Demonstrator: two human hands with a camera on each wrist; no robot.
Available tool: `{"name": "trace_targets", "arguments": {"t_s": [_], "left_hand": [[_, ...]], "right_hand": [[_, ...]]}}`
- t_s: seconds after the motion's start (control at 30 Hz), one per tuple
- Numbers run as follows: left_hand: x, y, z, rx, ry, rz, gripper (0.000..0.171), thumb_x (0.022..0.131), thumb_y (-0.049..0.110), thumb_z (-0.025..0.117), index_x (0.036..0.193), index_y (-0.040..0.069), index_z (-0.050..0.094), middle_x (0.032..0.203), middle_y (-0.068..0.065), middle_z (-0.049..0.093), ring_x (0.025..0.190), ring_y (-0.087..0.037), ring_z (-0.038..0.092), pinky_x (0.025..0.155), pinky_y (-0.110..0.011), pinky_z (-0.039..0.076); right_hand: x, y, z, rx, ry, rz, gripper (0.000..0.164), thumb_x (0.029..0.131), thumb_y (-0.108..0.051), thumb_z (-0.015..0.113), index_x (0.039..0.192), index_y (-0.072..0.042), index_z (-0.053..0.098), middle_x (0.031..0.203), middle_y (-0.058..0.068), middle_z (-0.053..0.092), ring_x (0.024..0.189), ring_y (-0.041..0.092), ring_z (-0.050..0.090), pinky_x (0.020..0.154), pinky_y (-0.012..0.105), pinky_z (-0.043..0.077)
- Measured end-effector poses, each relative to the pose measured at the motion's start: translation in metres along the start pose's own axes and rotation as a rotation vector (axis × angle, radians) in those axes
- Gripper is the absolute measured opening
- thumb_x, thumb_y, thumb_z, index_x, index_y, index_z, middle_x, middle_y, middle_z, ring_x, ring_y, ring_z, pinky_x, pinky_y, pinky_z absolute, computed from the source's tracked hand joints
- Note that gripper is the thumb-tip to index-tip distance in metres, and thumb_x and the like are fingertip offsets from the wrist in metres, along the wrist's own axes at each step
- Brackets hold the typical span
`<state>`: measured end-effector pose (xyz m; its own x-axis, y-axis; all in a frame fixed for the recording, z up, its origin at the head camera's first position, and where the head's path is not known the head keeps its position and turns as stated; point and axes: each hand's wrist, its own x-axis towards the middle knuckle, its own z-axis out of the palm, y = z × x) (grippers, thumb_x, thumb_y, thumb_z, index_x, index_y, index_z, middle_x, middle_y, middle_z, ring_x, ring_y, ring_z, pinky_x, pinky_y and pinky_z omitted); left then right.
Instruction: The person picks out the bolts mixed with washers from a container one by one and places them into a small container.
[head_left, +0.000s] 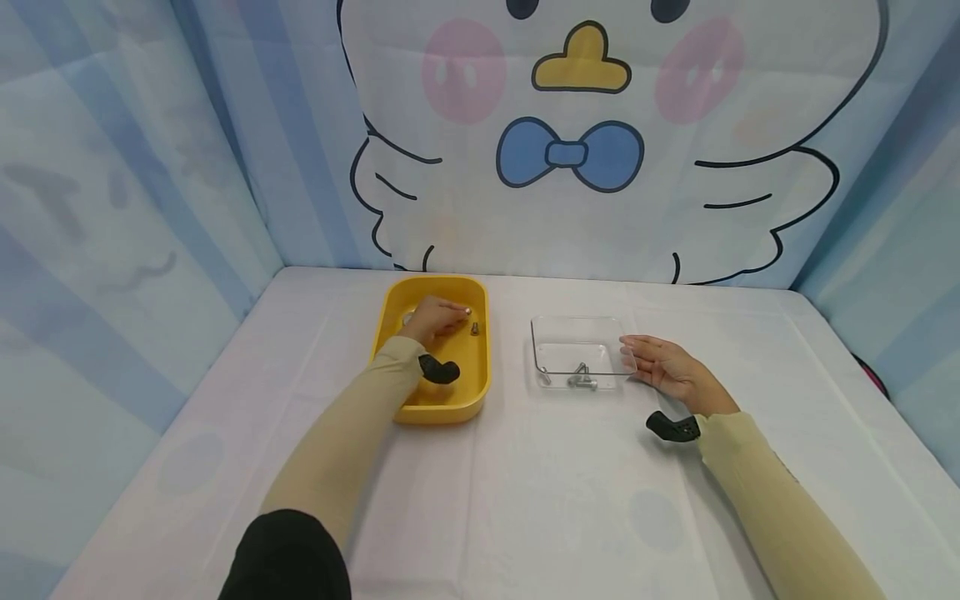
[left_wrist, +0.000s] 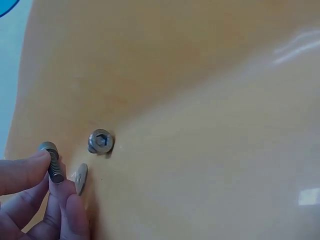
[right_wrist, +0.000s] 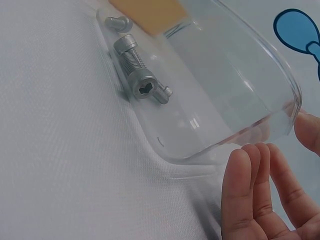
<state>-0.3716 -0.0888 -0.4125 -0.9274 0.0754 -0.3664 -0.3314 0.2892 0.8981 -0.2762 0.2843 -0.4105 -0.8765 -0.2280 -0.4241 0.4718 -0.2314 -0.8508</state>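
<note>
Inside the yellow tray (head_left: 480,392), the left hand (head_left: 435,319) pinches a bolt (left_wrist: 54,164) — pick-up step; next, carry it to the clear box (head_left: 540,333) beside the relaxed, flat right hand (head_left: 663,364).

On the worktop (head_left: 525,500) two containers stand side by side, the tray (head_left: 480,367) to the left and the clear box (head_left: 573,321) to the right, apart from each other. The left hand (head_left: 433,319) is inside the tray, pinching one bolt (left_wrist: 54,165), with another bolt (left_wrist: 101,141) lying on the tray floor just beside it. The right hand (head_left: 667,367) rests against the right wall of the clear box, in whose near part several screws (right_wrist: 137,75) lie together
</note>
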Motion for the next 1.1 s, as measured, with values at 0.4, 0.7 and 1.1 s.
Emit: {"name": "trace_targets", "arguments": {"t_s": [0.4,0.7,1.1], "left_hand": [[-0.005,0.008,-0.008,-0.441,-0.134,-0.138,0.026,0.095,0.013,0.053,0.118,0.002,0.059,0.094,-0.005,0.062,0.075,-0.009,0.059,0.068,-0.013,0.052],[-0.015,0.018,-0.016,-0.714,-0.233,-0.224,0.011,0.095,0.013,0.054,0.097,0.007,0.063,0.094,-0.004,0.066,0.080,-0.013,0.059,0.086,-0.016,0.053],[-0.022,0.024,-0.014,-0.590,-0.202,-0.141,0.040,0.094,0.006,0.053,0.133,-0.001,0.050,0.078,-0.004,0.070,0.074,-0.015,0.068,0.076,-0.022,0.057]], "right_hand": [[0.001,0.000,0.001,-0.011,-0.006,0.002,0.008,0.092,-0.015,0.059,0.096,-0.020,0.064,0.096,-0.009,0.066,0.081,0.004,0.061,0.077,0.020,0.054],[0.002,-0.001,0.001,-0.008,-0.020,-0.002,0.008,0.094,-0.015,0.056,0.098,-0.019,0.062,0.096,-0.009,0.066,0.082,0.004,0.061,0.078,0.019,0.054],[0.004,-0.001,0.000,-0.014,-0.028,-0.009,0.010,0.094,-0.014,0.056,0.094,-0.019,0.065,0.092,-0.008,0.068,0.078,0.003,0.064,0.075,0.019,0.056]]}}
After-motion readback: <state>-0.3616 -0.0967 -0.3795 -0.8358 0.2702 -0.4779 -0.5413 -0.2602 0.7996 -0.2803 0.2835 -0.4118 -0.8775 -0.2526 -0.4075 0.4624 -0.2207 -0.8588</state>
